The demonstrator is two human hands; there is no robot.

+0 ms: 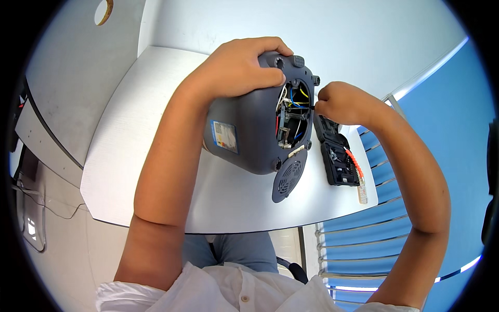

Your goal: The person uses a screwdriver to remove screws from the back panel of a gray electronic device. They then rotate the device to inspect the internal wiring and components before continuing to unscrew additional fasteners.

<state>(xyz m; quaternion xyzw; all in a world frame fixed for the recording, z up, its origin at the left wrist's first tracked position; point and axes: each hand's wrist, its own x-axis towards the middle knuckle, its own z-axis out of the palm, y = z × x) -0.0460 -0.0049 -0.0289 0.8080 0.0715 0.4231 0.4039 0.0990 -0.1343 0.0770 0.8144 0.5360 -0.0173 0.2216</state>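
A dark grey, rounded electric appliance [249,135] lies on its side on the table, its footed base turned to the right. My left hand [239,67] grips it from above, the thumb pressed near the base's edge. Through a round opening in the base show blue, yellow, white and red wires [296,104] and metal parts. A slotted round cover [289,177] hangs below that opening. My right hand [343,104] is closed at the opening's right side. From its fingers a thin dark shaft, apparently a screwdriver, points into the wiring; the handle is hidden.
The white table [223,208] has a curved front edge close to my body. An open black tool case [338,156] lies to the right, with small bits and a red-orange flexible shaft [353,160]. Beyond stand a pale wall and a grey partition [78,67] at left.
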